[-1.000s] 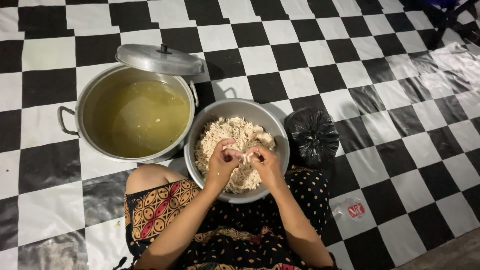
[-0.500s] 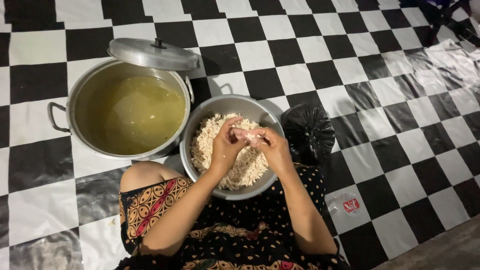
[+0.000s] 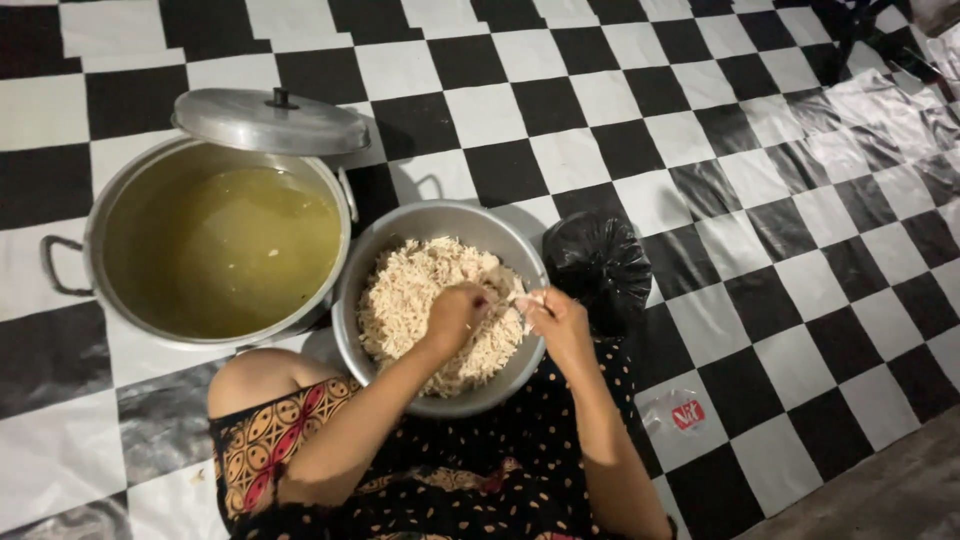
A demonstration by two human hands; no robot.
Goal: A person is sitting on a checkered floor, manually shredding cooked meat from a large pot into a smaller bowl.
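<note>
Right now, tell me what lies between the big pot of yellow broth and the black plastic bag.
In the head view, the metal bowl of shredded pale food sits between the pot and the bag, both hands working over it.

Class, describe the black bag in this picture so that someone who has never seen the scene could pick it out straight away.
Start at the big metal pot of yellowish broth on the checkered floor covering; beside it stands a metal bowl of pale shredded food, where both hands work. The black bag sits against that bowl's far side from the pot, close to the right hand. It alone is soft, glossy, crinkled plastic, not metal.
</note>
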